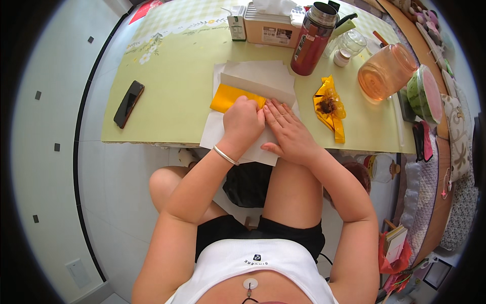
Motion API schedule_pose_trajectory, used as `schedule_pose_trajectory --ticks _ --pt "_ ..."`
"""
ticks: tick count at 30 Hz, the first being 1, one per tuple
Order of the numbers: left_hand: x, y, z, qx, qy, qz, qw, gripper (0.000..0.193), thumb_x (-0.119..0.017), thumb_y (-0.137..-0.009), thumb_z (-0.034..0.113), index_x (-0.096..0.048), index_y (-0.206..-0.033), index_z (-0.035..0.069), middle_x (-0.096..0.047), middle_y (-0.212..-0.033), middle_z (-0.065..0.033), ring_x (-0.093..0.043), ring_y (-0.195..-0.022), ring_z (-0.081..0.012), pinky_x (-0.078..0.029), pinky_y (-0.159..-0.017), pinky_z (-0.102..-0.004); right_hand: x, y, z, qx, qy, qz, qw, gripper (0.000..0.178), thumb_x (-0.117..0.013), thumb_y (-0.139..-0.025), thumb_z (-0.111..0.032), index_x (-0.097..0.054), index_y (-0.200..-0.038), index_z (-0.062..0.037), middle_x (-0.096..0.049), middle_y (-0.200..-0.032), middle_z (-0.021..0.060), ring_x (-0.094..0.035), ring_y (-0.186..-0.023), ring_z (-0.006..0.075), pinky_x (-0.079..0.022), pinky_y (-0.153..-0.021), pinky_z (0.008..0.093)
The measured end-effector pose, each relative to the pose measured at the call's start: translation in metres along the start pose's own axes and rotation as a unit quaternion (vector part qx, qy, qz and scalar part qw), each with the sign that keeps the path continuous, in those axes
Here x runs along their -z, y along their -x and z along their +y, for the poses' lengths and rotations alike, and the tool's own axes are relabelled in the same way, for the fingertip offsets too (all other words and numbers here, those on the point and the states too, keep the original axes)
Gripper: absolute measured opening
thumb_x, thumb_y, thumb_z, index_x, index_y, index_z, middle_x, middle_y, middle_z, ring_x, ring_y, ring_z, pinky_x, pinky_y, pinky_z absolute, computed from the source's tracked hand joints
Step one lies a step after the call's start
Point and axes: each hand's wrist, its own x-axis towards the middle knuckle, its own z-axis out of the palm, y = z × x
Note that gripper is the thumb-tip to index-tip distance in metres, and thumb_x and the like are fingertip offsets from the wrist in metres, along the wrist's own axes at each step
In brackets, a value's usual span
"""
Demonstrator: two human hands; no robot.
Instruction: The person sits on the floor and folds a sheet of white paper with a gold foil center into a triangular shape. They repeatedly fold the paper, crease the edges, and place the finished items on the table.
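A shiny golden-yellow foil piece lies flat on white paper sheets at the table's near edge. My left hand, with a silver bangle on its wrist, is closed in a fist over the foil's lower right part. Whatever its fingers hold, if anything, is hidden underneath. Beside it my right hand lies flat, fingers stretched out, fingertips touching the foil's right end and the palm on the paper. To the right, an opened golden wrapper carries a dark brown clump.
A phone lies at the table's left. Along the back and right stand a tissue box, a red thermos, a small lidded jar, a tipped pinkish jar and a cut watermelon.
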Motion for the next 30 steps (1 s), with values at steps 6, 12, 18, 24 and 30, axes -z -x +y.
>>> schedule_pose_trajectory --ticks 6,12,18,24,30 --pt "0.008 0.004 -0.002 -0.012 -0.028 -0.018 0.999 0.015 -0.071 -0.084 0.017 -0.065 -0.077 0.005 -0.062 -0.080 -0.0130 -0.063 -0.074 -0.0337 -0.051 -0.066 -0.0440 -0.003 0.000 0.000 -0.005 -0.001 -0.001 1.000 0.091 -0.056 -0.092 -0.063 -0.037 -0.152 0.0029 -0.031 -0.160 0.0267 -0.028 -0.151 0.0392 -0.019 -0.125 0.0476" --pt "0.060 0.007 -0.048 -0.150 -0.034 -0.021 0.988 0.012 -0.072 -0.075 0.008 -0.064 -0.085 0.008 -0.063 -0.084 -0.0089 -0.064 -0.077 -0.0306 -0.052 -0.066 -0.0397 0.008 -0.004 -0.007 0.008 -0.017 -0.025 1.000 0.078 -0.066 -0.085 -0.063 -0.051 -0.149 -0.0223 -0.030 -0.160 0.0294 -0.027 -0.149 0.0461 -0.022 -0.122 0.0529" --pt "0.092 -0.008 -0.083 -0.339 -0.059 -0.045 0.938 0.034 -0.073 -0.072 0.006 -0.069 -0.106 0.005 -0.068 -0.111 -0.0114 -0.065 -0.102 -0.0325 -0.053 -0.089 -0.0422 0.019 -0.007 0.000 0.035 -0.059 -0.057 0.996 0.068 -0.072 -0.084 -0.054 -0.057 -0.144 -0.0264 -0.029 -0.161 0.0292 -0.026 -0.150 0.0453 -0.021 -0.122 0.0551" --pt "0.097 0.022 -0.072 -0.351 -0.007 -0.107 0.930 0.049 -0.080 -0.071 0.014 -0.068 -0.118 0.006 -0.067 -0.120 -0.0131 -0.063 -0.110 -0.0357 -0.052 -0.095 -0.0444 0.039 -0.006 0.038 0.046 -0.241 -0.122 0.962 0.034 -0.073 -0.089 -0.037 -0.076 -0.118 -0.0184 -0.048 -0.154 0.0166 -0.028 -0.151 0.0391 -0.017 -0.123 0.0555" --pt "0.087 0.055 -0.064 -0.358 -0.035 -0.054 0.932 0.048 -0.081 -0.068 0.012 -0.067 -0.114 0.008 -0.066 -0.112 -0.0093 -0.064 -0.104 -0.0305 -0.052 -0.089 -0.0417 0.027 -0.009 0.008 -0.034 -0.222 -0.004 0.975 0.011 -0.071 -0.088 -0.014 -0.072 -0.098 -0.0087 -0.067 -0.129 0.0152 -0.049 -0.135 0.0428 -0.040 -0.111 0.0517"
